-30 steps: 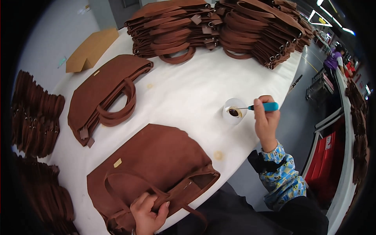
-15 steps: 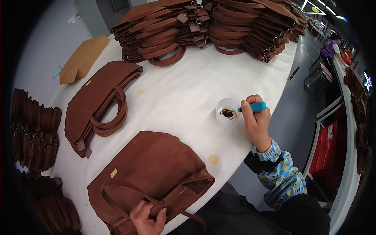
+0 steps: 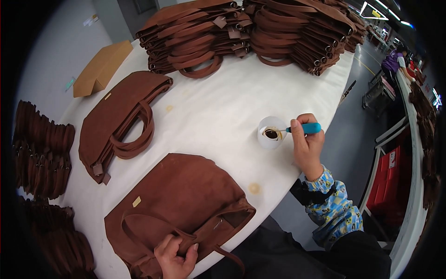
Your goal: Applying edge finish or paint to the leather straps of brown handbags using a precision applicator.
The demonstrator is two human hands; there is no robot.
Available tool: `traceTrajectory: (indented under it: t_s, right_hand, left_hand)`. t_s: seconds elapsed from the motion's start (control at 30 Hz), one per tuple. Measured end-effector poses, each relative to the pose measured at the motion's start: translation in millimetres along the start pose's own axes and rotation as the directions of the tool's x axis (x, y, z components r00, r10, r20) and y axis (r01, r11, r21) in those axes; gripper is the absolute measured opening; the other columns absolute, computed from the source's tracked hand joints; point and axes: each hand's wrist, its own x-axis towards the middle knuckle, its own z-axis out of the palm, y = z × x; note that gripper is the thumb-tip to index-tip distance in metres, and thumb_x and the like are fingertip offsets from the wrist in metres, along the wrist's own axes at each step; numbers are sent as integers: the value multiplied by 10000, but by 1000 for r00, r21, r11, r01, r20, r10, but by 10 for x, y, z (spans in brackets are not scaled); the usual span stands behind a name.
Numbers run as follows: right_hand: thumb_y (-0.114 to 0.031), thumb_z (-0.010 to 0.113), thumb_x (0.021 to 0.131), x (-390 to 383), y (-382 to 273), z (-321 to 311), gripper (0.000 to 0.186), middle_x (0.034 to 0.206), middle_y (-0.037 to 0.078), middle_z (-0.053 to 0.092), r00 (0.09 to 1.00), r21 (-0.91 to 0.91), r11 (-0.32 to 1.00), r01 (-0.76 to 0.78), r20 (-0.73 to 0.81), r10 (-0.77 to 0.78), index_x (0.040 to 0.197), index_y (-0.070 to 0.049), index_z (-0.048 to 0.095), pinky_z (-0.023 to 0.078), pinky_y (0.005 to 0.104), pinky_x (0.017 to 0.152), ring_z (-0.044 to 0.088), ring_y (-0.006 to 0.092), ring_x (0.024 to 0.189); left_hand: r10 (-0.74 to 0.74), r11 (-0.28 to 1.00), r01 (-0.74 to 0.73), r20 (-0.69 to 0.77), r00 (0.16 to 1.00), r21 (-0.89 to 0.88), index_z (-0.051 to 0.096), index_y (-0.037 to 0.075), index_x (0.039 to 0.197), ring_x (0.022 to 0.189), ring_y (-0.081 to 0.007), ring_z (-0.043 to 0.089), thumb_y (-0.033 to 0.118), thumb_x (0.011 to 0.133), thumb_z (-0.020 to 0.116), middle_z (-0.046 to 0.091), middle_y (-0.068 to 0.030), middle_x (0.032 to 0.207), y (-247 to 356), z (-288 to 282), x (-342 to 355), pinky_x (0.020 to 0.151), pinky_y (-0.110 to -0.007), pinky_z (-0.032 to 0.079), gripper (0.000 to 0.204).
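Observation:
A brown leather handbag (image 3: 186, 186) lies on its side at the table's near edge, its opening toward me. My left hand (image 3: 176, 256) pinches the bag by its handle strap and upper edge. In my right hand (image 3: 308, 148) is a tool with a blue handle (image 3: 310, 128) and a thin shaft. The shaft reaches into a small translucent white cup (image 3: 263, 138) with dark liquid at its bottom. Exactly what the tool's tip is like is hidden in the cup. Another brown handbag (image 3: 114, 118) lies farther left, its looped handles resting on the table.
Tall stacks of brown bags (image 3: 195, 35) fill the far side of the white table (image 3: 218, 111). More bags (image 3: 44, 153) are piled at the left, near a folded cardboard piece (image 3: 102, 67). Right of the table are a red crate (image 3: 384, 176) and, farther off, a person (image 3: 392, 63).
The right hand and blue-handled tool have shifted slightly right, with the shaft still in the cup. The left hand stays on the handbag. The whole view has tilted a little.

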Motion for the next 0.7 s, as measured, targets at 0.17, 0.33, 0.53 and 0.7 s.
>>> traceTrajectory:
  t_s: [0.17,0.33,0.53,0.7]
  right_hand:
    - [-100,547,847,-110,-233,-53,116,641,7,484,993,375,925,-52,-83,90,776,-22,499,315,196,491,387,48,543]
    - [-155,533,843,-455,-671,103,131,623,18,437,976,689,695,-206,198,93,814,-58,450,319,250,525,365,92,542]
    - [-179,578,807,-920,-909,416,205,614,25,418,880,755,521,-399,476,-15,807,-53,416,289,245,507,362,107,569]
    - [-156,560,818,-959,-854,423,180,635,44,440,840,670,683,-290,520,-154,825,-36,426,317,242,521,378,111,572]
  left_hand:
    - [-26,999,26,2,1000,-27,557,12,758,538,-296,547,103,619,701,531,-115,653,-158,20,-10,466,-334,426,221]
    - [11,999,-11,13,1000,-33,584,38,780,505,-261,512,137,650,688,501,-78,632,-164,43,60,463,-331,403,194]
    - [-14,997,14,8,1000,-76,595,9,793,508,-221,498,91,660,678,504,-91,628,-159,-4,15,457,-290,372,177]
    - [20,996,-23,-39,999,-80,598,14,805,492,-242,491,102,658,680,497,-90,626,-194,36,-9,447,-304,371,190]
